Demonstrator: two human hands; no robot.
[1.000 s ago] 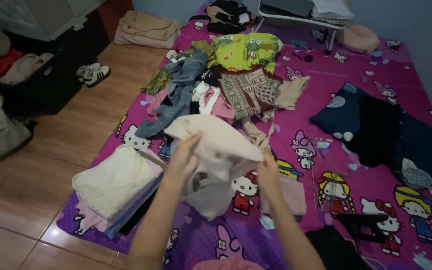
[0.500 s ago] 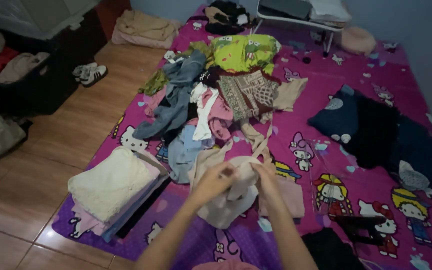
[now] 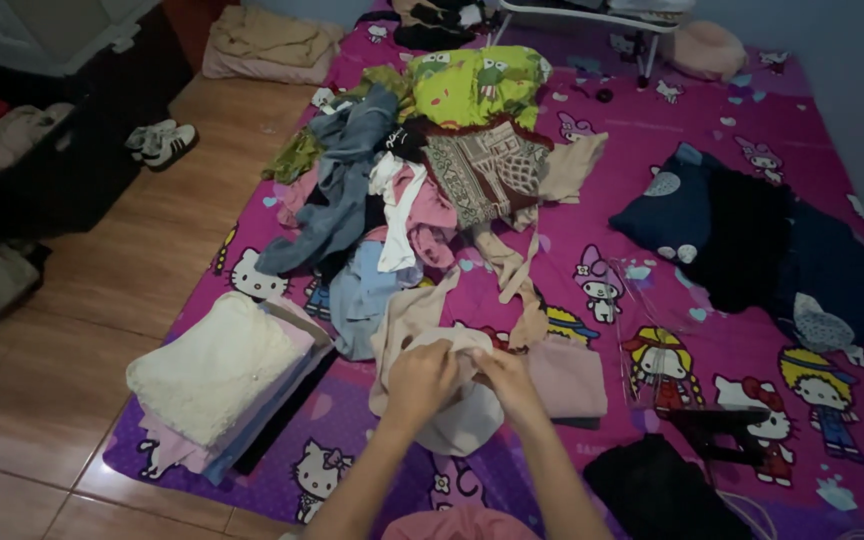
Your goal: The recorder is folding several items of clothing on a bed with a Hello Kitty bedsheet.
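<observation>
**Both hands bunched on a beige garment on the pink bed sheet**

The left hand [image 3: 420, 380] and the right hand [image 3: 508, 385] sit close together, almost touching, both with fingers curled and gripping the upper edge of a beige garment [image 3: 457, 415]. The cloth is gathered between them and hangs down in a rounded fold over the pink cartoon-print sheet [image 3: 742, 150], near the person and roughly in the middle of the scene.

Just left of the hands lies a stack of folded clothes [image 3: 222, 380], topped by a cream, fuzzy piece. Just right of the right hand lies a flat, folded pink cloth [image 3: 567, 375], close to the garment. Beyond the hands, farther off, spreads a loose heap of unsorted clothes [image 3: 402, 190], with a grey-blue piece, a green printed one and a brown patterned one among them. To the far right rests a pile of dark blue and black clothing [image 3: 752, 240]. On the wooden floor [image 3: 152, 250] at the far left stands a pair of sneakers [image 3: 157, 142].
</observation>
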